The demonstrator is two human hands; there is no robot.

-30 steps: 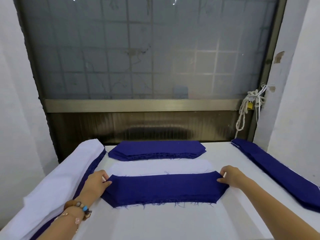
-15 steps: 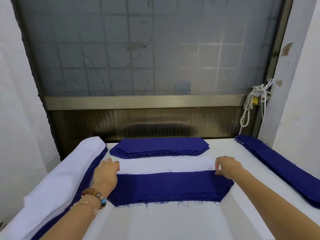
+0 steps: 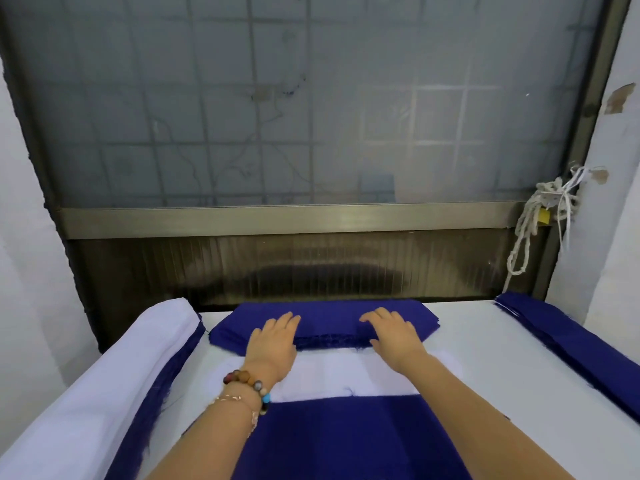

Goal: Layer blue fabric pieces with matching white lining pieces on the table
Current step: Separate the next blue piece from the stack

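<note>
Both hands are out at twelve o'clock, on the far blue stack (image 3: 329, 315) by the table's (image 3: 485, 344) back edge. The left hand (image 3: 275, 339) lies palm down on it, fingers straight and slightly spread, pinching nothing. The right hand (image 3: 394, 334) does the same just beside it, fingers fanned over the stack's frayed front edge. Beneath the wrists lies the white lining piece (image 3: 346, 374), flat on the table, and at six o'clock the near blue piece (image 3: 346, 441) overlaps its near edge. Beaded bracelets (image 3: 247, 381) circle the left wrist. At nine o'clock sits a long white fabric pile (image 3: 104, 375) with blue showing under it, and at three o'clock another blue stack (image 3: 571, 341) runs along the wall.
</note>
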